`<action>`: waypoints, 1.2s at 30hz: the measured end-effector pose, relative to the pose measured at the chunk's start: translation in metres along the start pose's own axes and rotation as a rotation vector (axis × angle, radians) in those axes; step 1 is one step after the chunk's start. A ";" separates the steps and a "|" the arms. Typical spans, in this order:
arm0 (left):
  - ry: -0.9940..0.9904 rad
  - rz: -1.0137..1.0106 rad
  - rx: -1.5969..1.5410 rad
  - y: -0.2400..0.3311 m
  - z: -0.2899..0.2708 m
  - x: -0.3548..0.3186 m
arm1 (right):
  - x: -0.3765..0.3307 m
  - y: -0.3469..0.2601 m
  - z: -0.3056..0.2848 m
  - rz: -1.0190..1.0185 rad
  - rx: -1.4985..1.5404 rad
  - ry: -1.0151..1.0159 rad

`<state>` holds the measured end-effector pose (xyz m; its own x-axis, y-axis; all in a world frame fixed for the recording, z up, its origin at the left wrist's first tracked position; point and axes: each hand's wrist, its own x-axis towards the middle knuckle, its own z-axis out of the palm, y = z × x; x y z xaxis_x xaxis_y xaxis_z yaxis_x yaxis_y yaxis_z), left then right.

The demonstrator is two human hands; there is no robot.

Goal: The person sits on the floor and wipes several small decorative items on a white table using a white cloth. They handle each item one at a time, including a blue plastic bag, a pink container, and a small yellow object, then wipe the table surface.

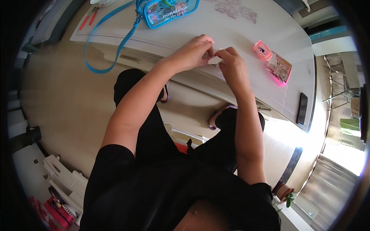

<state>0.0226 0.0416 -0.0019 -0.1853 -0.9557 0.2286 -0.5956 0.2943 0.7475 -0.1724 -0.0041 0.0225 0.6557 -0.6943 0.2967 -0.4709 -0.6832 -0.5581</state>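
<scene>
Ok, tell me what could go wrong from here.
The small pale piece at the fingertips of the left hand and right hand might slip and fall off the table. The blue strap loops past the table's near edge, so an arm could snag it and drag the bag.

The head-mounted fisheye camera looks steeply down over the wearer's black shirt (154, 196), close at lower centre, and faces forward to the white table (273, 30) across the upper frame.
</scene>
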 end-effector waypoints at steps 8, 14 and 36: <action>0.023 -0.004 0.072 0.002 0.000 -0.003 | -0.005 0.013 -0.029 0.116 -0.092 0.187; -0.014 -0.020 0.047 0.003 -0.003 0.000 | -0.005 -0.002 -0.007 0.042 -0.082 0.032; 0.166 0.138 0.080 -0.011 0.007 0.003 | -0.026 -0.013 -0.010 -0.130 0.036 -0.129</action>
<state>0.0234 0.0353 -0.0141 -0.1425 -0.8916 0.4298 -0.6348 0.4155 0.6514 -0.1894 0.0207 0.0291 0.7807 -0.5647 0.2675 -0.3577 -0.7549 -0.5498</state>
